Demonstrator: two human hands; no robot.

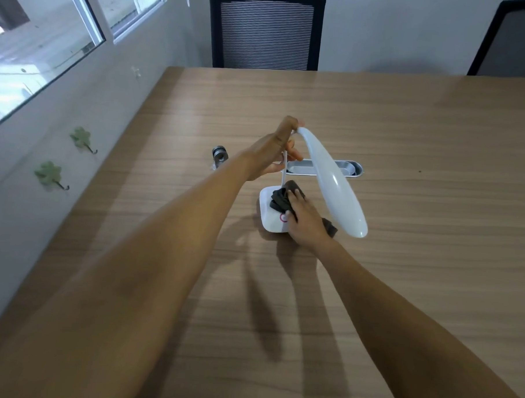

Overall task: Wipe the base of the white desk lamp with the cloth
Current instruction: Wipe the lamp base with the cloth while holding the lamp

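Observation:
A white desk lamp stands in the middle of the wooden table. Its long oval head point(334, 181) slants down to the right, above its square white base point(268, 217). My left hand point(277, 148) grips the top of the thin stem where it meets the head. My right hand point(304, 221) presses a crumpled dark grey cloth point(281, 198) onto the top of the base. The hand and cloth hide the base's right half. A pink ring mark shows on the base beside my thumb.
A metal cable tray point(351, 168) is set into the wooden table point(417, 265) just behind the lamp. A small silver cylinder point(219, 156) lies to the left of my left hand. Two office chairs point(265, 30) stand at the far edge. A wall with green hooks point(82, 138) runs along the left.

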